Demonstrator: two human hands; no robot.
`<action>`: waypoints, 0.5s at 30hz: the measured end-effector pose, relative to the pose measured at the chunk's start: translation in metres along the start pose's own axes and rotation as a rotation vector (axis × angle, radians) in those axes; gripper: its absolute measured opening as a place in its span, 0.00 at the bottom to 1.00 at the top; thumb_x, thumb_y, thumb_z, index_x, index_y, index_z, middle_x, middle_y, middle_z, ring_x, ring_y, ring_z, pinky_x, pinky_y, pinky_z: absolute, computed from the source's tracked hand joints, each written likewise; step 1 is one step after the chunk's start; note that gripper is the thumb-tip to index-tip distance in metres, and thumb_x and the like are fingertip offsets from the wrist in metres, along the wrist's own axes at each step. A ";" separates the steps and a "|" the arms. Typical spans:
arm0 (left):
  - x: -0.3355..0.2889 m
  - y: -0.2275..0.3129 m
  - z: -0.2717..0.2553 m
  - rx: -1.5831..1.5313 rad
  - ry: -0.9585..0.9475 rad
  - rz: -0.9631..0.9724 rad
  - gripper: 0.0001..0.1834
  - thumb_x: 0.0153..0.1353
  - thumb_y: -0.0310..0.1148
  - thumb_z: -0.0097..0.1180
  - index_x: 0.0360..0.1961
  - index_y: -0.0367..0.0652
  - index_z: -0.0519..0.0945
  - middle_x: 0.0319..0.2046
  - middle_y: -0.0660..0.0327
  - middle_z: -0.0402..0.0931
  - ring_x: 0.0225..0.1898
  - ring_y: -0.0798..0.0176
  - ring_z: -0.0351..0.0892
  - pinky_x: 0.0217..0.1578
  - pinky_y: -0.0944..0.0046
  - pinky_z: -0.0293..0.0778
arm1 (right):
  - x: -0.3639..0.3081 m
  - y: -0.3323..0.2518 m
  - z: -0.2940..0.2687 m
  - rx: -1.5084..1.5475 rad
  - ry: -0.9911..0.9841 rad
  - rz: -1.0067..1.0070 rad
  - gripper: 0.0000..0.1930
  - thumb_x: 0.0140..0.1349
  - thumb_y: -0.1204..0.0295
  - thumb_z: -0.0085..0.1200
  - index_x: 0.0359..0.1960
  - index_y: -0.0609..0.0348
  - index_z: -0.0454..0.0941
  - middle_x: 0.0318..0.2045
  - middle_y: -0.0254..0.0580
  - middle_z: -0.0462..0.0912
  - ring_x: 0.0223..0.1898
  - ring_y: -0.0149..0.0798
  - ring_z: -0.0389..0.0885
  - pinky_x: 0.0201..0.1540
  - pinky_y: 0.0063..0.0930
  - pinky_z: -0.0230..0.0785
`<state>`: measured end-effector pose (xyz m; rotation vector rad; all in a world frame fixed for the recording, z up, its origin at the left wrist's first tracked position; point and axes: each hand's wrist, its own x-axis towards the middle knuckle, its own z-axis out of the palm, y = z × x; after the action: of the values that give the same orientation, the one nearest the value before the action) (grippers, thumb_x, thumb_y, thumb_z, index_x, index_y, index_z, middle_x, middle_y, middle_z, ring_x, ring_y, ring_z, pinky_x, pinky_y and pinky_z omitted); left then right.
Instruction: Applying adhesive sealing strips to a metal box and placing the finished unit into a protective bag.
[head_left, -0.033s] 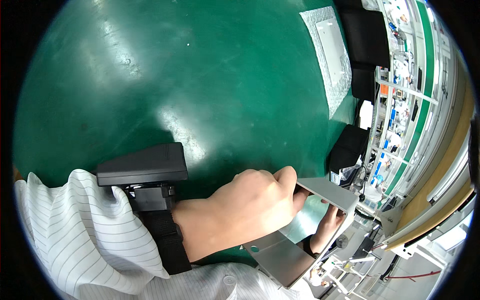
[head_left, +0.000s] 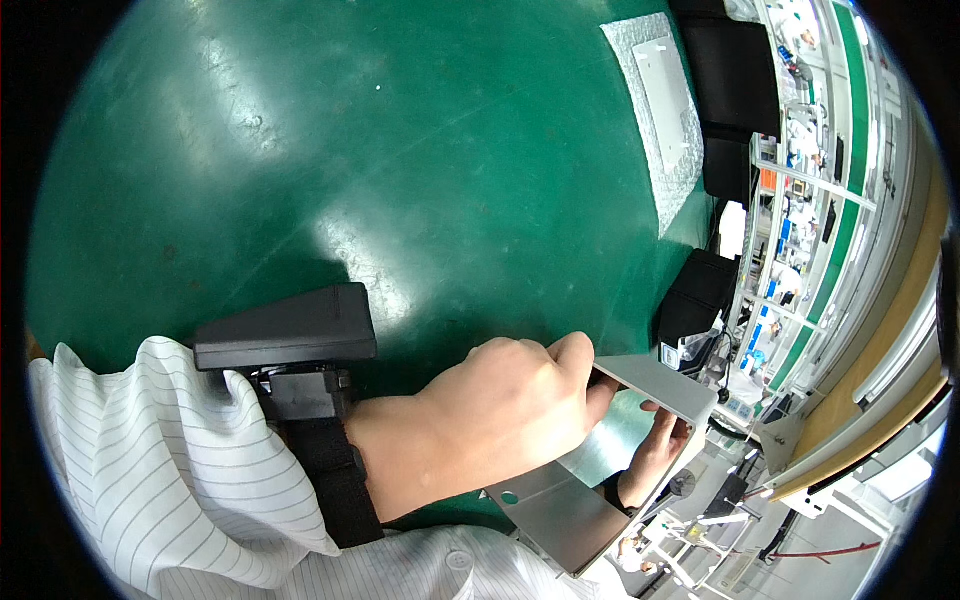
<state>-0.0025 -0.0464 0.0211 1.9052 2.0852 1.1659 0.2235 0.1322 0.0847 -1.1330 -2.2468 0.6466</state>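
Observation:
A bent grey sheet-metal housing (head_left: 565, 515), with angled walls and a round hole in one panel, is held tilted above the table's lower right edge. My left hand (head_left: 505, 400) is closed at its near upper edge, knuckles up. The left fingertips go inside the metal walls and are partly hidden. Past the metal, my right hand (head_left: 652, 458) shows through the opening, its fingers bent against the far wall; the rest of it is hidden. A black box-shaped device (head_left: 285, 328) is strapped to my left wrist.
The green tabletop (head_left: 400, 170) spreads ahead and to the left. A flat white panel on bubble wrap (head_left: 650, 170) lies at the far right, beside black cases (head_left: 735, 75). A black pouch (head_left: 695, 300) sits nearer. Workbenches and distant people appear beyond the right edge.

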 end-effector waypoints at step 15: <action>-0.006 -0.007 -0.005 -0.085 0.022 0.019 0.18 0.52 0.37 0.55 0.46 0.51 0.83 0.22 0.64 0.63 0.15 0.70 0.70 0.15 0.71 0.68 | -0.015 -0.032 0.044 -0.289 -0.399 -0.534 0.18 0.66 0.76 0.45 0.54 0.75 0.76 0.26 0.48 0.85 0.26 0.31 0.82 0.30 0.24 0.72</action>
<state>-0.0097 -0.0535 0.0181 1.8867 1.9987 1.2629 0.1844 0.0949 0.0681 -0.4936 -2.8952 0.3507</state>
